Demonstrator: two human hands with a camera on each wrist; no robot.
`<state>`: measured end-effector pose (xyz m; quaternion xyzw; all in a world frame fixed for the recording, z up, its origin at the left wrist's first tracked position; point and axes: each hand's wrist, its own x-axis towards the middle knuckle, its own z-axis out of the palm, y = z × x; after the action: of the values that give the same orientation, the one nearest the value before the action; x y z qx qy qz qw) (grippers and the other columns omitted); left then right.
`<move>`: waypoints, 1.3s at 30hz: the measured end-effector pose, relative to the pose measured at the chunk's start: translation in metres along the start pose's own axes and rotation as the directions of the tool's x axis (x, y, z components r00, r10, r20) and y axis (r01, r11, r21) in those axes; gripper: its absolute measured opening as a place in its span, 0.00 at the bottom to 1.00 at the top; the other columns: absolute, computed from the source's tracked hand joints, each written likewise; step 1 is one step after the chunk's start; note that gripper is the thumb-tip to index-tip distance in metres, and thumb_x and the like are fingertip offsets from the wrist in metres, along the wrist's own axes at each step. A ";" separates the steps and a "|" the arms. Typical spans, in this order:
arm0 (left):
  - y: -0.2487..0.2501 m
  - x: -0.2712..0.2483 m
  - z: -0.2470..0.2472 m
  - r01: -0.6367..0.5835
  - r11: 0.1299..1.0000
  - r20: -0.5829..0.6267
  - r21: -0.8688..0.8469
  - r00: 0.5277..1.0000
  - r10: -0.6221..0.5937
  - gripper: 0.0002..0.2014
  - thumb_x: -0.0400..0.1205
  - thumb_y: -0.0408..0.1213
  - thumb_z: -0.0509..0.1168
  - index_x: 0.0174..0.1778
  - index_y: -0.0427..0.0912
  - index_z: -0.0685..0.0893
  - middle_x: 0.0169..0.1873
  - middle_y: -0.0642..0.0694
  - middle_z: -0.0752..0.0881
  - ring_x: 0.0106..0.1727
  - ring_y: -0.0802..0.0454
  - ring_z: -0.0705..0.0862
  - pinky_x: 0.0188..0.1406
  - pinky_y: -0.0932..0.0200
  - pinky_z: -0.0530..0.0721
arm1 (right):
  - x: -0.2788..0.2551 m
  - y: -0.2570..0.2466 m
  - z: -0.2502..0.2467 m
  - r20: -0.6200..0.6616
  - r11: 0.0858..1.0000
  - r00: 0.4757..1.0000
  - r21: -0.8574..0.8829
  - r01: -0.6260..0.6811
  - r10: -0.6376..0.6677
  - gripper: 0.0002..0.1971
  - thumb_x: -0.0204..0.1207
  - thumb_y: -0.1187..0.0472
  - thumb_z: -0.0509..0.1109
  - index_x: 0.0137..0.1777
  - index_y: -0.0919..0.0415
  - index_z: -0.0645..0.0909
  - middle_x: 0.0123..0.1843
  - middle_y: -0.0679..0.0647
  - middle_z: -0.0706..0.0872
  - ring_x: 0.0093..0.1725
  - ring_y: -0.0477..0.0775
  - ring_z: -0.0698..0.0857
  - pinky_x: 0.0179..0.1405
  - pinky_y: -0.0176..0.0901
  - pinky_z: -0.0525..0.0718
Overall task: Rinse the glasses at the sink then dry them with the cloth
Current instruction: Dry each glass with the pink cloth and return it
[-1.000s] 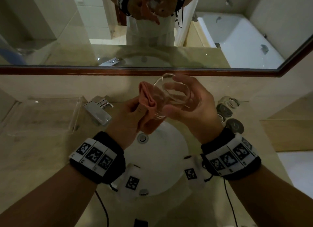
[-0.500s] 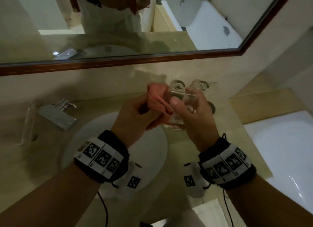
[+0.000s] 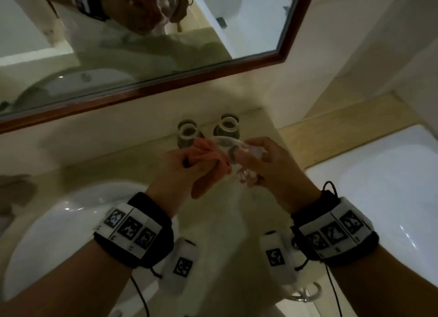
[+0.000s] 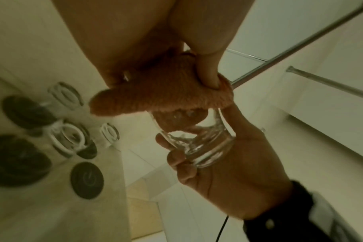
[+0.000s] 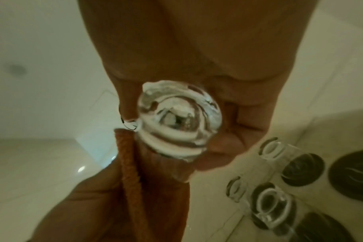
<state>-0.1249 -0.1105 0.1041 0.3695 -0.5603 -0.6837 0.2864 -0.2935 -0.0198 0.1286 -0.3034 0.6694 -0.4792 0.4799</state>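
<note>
My right hand grips a clear glass, held on its side above the counter; its thick base faces the right wrist camera. My left hand pinches a pink-orange cloth and pushes it into the mouth of the glass. The cloth bunches over the rim and shows through the wall. Two more glasses stand upright on dark coasters at the back of the counter, just beyond my hands.
The white sink basin lies at the lower left. A wood-framed mirror runs above the counter. A white bathtub is at the right. Empty dark coasters lie beside the standing glasses.
My view and both hands have swung right, from above the basin to over the counter near the standing glasses. The cloth has stayed in the mouth of the glass.
</note>
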 end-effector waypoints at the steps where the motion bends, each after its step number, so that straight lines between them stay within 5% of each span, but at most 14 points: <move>1: -0.005 0.011 0.010 0.032 0.999 -0.014 -0.014 0.999 -0.032 0.10 0.74 0.40 0.74 0.41 0.35 0.89 0.32 0.46 0.92 0.32 0.53 0.89 0.31 0.60 0.85 | 0.008 0.005 -0.013 -0.048 0.999 0.999 0.037 -0.002 0.004 0.33 0.59 0.41 0.78 0.61 0.60 0.79 0.48 0.58 0.89 0.38 0.52 0.86 0.40 0.46 0.84; 4: -0.021 0.039 0.036 0.122 0.991 -0.045 -0.061 0.991 -0.125 0.09 0.73 0.46 0.75 0.41 0.45 0.93 0.40 0.40 0.92 0.39 0.45 0.90 0.43 0.44 0.86 | 0.034 0.019 -0.046 -0.124 0.998 0.990 -0.015 0.060 -0.062 0.26 0.66 0.46 0.82 0.59 0.59 0.82 0.52 0.54 0.89 0.39 0.43 0.86 0.37 0.34 0.82; 7: -0.035 0.062 0.052 0.179 0.980 -0.119 -0.082 0.975 -0.188 0.14 0.70 0.51 0.75 0.43 0.46 0.94 0.45 0.38 0.93 0.42 0.42 0.89 0.41 0.46 0.83 | 0.058 0.030 -0.070 -0.157 0.993 0.981 -0.023 0.113 -0.115 0.24 0.68 0.57 0.84 0.61 0.62 0.82 0.52 0.52 0.88 0.40 0.35 0.88 0.33 0.28 0.85; 13: -0.054 0.083 0.053 0.201 0.977 -0.316 -0.069 0.925 -0.212 0.10 0.77 0.46 0.69 0.49 0.46 0.91 0.46 0.45 0.94 0.52 0.42 0.91 0.42 0.48 0.85 | 0.100 0.067 -0.089 -0.246 0.971 0.946 -0.164 0.174 -0.211 0.33 0.58 0.49 0.87 0.65 0.48 0.84 0.58 0.49 0.89 0.50 0.48 0.92 0.46 0.50 0.93; 17: -0.060 0.089 0.039 0.207 0.969 -0.304 -0.131 0.922 -0.239 0.23 0.74 0.54 0.72 0.56 0.40 0.89 0.53 0.38 0.92 0.59 0.35 0.89 0.36 0.51 0.87 | 0.125 0.087 -0.082 -0.205 0.860 0.915 -0.458 0.225 -0.349 0.37 0.58 0.49 0.88 0.70 0.50 0.84 0.54 0.50 0.84 0.43 0.42 0.83 0.43 0.28 0.81; 21: -0.061 0.088 0.032 0.177 0.961 -0.287 -0.211 0.929 -0.234 0.26 0.65 0.58 0.78 0.51 0.43 0.92 0.52 0.38 0.93 0.54 0.40 0.92 0.44 0.48 0.92 | 0.139 0.100 -0.069 -0.101 0.791 0.936 -0.569 0.224 -0.337 0.36 0.63 0.53 0.88 0.72 0.56 0.83 0.54 0.51 0.82 0.43 0.41 0.77 0.44 0.13 0.71; 28: -0.063 0.081 0.016 0.129 0.945 -0.275 -0.302 0.937 -0.215 0.29 0.57 0.60 0.82 0.49 0.45 0.93 0.48 0.42 0.94 0.51 0.44 0.93 0.42 0.55 0.90 | 0.159 0.129 -0.057 -0.072 0.731 0.928 -0.639 0.238 -0.365 0.36 0.59 0.52 0.89 0.68 0.59 0.84 0.55 0.56 0.85 0.44 0.44 0.81 0.45 0.17 0.71; 31: -0.061 0.078 0.014 0.103 0.945 -0.263 -0.312 0.946 -0.190 0.28 0.55 0.61 0.83 0.45 0.48 0.94 0.46 0.45 0.94 0.49 0.48 0.93 0.41 0.57 0.90 | 0.161 0.130 -0.056 -0.059 0.726 0.935 -0.648 0.231 -0.351 0.38 0.58 0.51 0.89 0.70 0.60 0.83 0.59 0.56 0.85 0.48 0.46 0.83 0.48 0.31 0.76; 35: -0.057 0.070 0.010 0.091 0.956 -0.297 -0.280 0.938 -0.177 0.28 0.54 0.63 0.83 0.46 0.52 0.94 0.48 0.47 0.94 0.52 0.49 0.92 0.47 0.55 0.90 | 0.157 0.121 -0.053 -0.068 0.732 0.950 -0.655 0.188 -0.305 0.44 0.58 0.52 0.89 0.76 0.57 0.77 0.71 0.58 0.75 0.66 0.56 0.81 0.60 0.35 0.75; 37: -0.053 0.064 0.008 0.082 0.961 -0.308 -0.264 0.937 -0.164 0.26 0.59 0.59 0.83 0.48 0.49 0.93 0.50 0.45 0.93 0.54 0.45 0.92 0.51 0.51 0.91 | 0.147 0.105 -0.047 -0.064 0.722 0.908 -0.630 0.285 -0.415 0.41 0.60 0.49 0.88 0.74 0.58 0.77 0.71 0.59 0.74 0.66 0.59 0.80 0.61 0.43 0.80; 39: -0.047 0.058 0.005 0.064 0.970 -0.339 -0.235 0.930 -0.143 0.17 0.68 0.51 0.80 0.49 0.48 0.92 0.49 0.45 0.93 0.54 0.45 0.92 0.53 0.46 0.90 | 0.133 0.079 -0.035 0.004 0.673 0.832 -0.586 0.451 -0.555 0.34 0.64 0.49 0.85 0.69 0.60 0.80 0.64 0.58 0.79 0.57 0.53 0.81 0.55 0.39 0.80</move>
<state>-0.1610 -0.1445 0.0475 0.4815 -0.4000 -0.6782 0.3849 -0.3692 -0.0944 0.0106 -0.5610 0.7091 -0.3975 0.1561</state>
